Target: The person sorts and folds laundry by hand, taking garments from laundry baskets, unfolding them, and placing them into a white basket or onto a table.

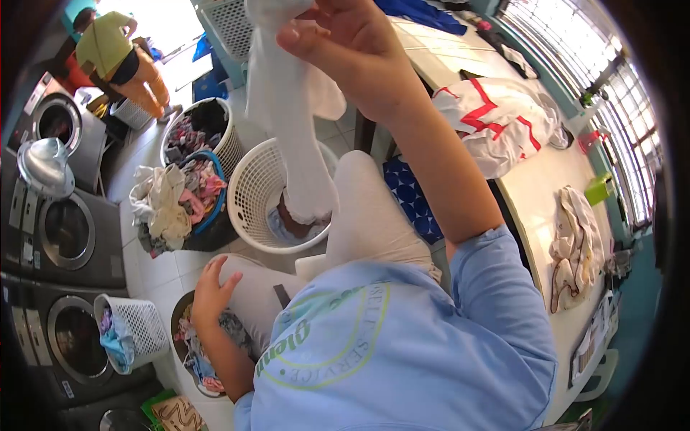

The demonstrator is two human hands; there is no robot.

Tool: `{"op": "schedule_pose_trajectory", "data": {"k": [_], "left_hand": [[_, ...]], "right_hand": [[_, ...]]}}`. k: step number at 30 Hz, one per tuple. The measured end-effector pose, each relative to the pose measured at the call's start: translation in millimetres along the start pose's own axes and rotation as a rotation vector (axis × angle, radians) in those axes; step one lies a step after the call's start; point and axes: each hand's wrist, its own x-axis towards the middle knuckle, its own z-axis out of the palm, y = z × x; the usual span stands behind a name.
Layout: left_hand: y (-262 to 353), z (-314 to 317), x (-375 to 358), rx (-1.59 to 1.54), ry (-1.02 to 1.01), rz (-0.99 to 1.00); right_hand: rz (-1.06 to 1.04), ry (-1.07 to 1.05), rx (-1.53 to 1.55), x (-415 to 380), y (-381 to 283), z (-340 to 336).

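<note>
My right hand (352, 54) is raised at the top of the view, its fingers closed on a white garment (302, 136). The cloth's long, narrow part hangs straight down, and its lower end reaches into a white perforated laundry basket (243, 194) in front of my knees. A little light-blue and dark cloth (287, 224) lies in the bottom of that basket. My left hand (210, 291) is low at the left beside my thigh, fingers apart and holding nothing. Beneath its forearm is a tub of mixed clothes (237, 327).
Left stand stacked front-loading washers (68, 226). Full laundry baskets (233, 144) and a tub heaped with clothes (169, 197) crowd the floor. A small white basket (147, 330) sits near the machines. At right, a long table (521, 205) bears a red-and-white bundle (496, 126). Another person (115, 54) stands far left.
</note>
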Motion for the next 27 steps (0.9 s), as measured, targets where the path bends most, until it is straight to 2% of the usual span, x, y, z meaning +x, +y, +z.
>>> {"op": "schedule_pose_trajectory", "data": {"k": [1,2,4,5,6,8,10,12,13,15,16,18,19,20,21,22,23,24,25,26,27], "left_hand": [[-9,6,3,-0.001,-0.017,-0.005],[-18,12,7,-0.002,-0.032,-0.009],[-36,30,13,0.061,-0.03,-0.088],[-46,40,16,0.081,-0.041,-0.1],[-56,53,17,0.096,-0.05,-0.124],[-77,82,23,0.251,-0.239,-0.176],[-12,73,6,0.373,-0.307,-0.33],[-27,95,-14,0.412,-0.084,-0.206],[-42,99,-26,0.406,-0.067,-0.286],[-73,103,-53,0.168,0.143,0.027],[-87,102,-69,0.175,0.16,-0.026],[-107,103,-101,-0.121,0.314,-0.004],[-114,106,-116,-0.129,0.42,-0.107],[-129,107,-130,-0.125,0.434,-0.133],[-151,106,-148,-0.102,0.369,-0.227],[-167,104,-160,-0.082,0.302,-0.315],[-181,106,-168,-0.083,0.312,-0.327],[-192,104,-171,-0.127,0.422,-0.463],[-203,105,-171,-0.172,0.529,-0.598],[-214,107,-166,-0.177,0.533,-0.601],[-229,111,-161,-0.147,0.625,-0.648]], "right_hand": [[0.106,-0.047,-0.012,-4,11,0],[0.108,-0.054,0.004,-9,22,0],[0.346,-0.195,-0.271,-18,44,2],[0.341,-0.137,-0.21,-17,54,0],[0.371,-0.121,-0.017,-12,54,0],[0.474,-0.154,0.034,-12,58,2],[0.595,0.005,-0.036,-24,85,12],[0.634,-0.12,-0.242,-38,112,13],[0.736,-0.17,-0.26,-41,113,23],[0.972,-0.244,-0.261,-51,118,34],[1.108,-0.268,-0.244,-55,127,34],[1.112,-0.24,-0.266,-76,162,32],[1.111,-0.272,-0.246,-88,190,20],[1.249,-0.158,-0.001,-103,221,5],[1.378,-0.035,0.245,-112,240,4],[1.379,-0.054,0.253,-117,242,19],[1.459,0.192,0.173,-125,241,31],[1.524,0.447,0.086,-132,237,45],[1.409,0.262,0.025,-142,229,60],[1.409,0.254,0.022,-146,220,72],[1.414,0.104,0.085,-145,201,93]]}}
